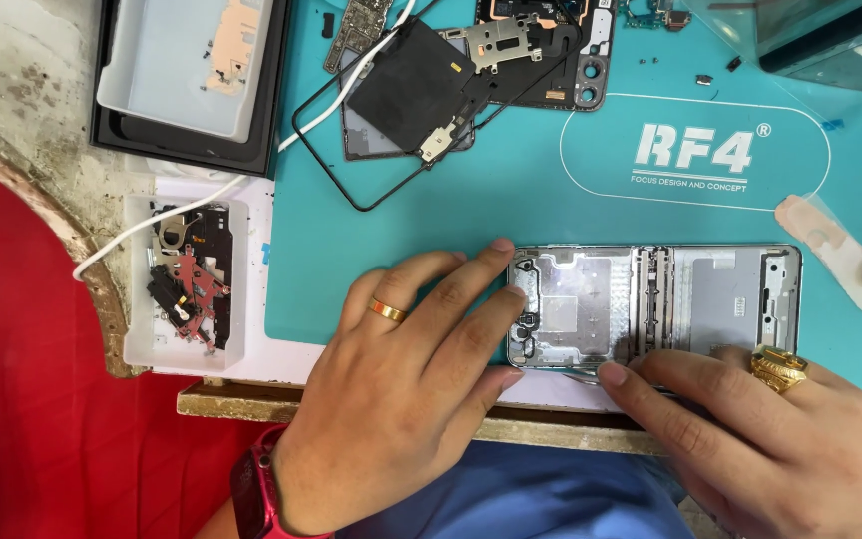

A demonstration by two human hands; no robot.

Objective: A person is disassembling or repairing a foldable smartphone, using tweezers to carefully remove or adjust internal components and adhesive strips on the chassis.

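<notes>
Phone frame (650, 304) lies between left hand (401, 389) and right hand (750, 429), fingertips touching it.

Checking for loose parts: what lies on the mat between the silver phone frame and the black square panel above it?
Head view: bare teal mat between silver phone frame and black square panel.

Bright, even overhead light, soft shadows under the hands, sharp focus, slight edge distortion

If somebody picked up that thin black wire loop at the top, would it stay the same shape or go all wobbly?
The black loop would probably go wobbly: it is a very thin outline with nothing inside, and its sides already look slightly bent. It likely weighs almost nothing. It lies flat on the teal mat, so it shouldn't roll.
</notes>
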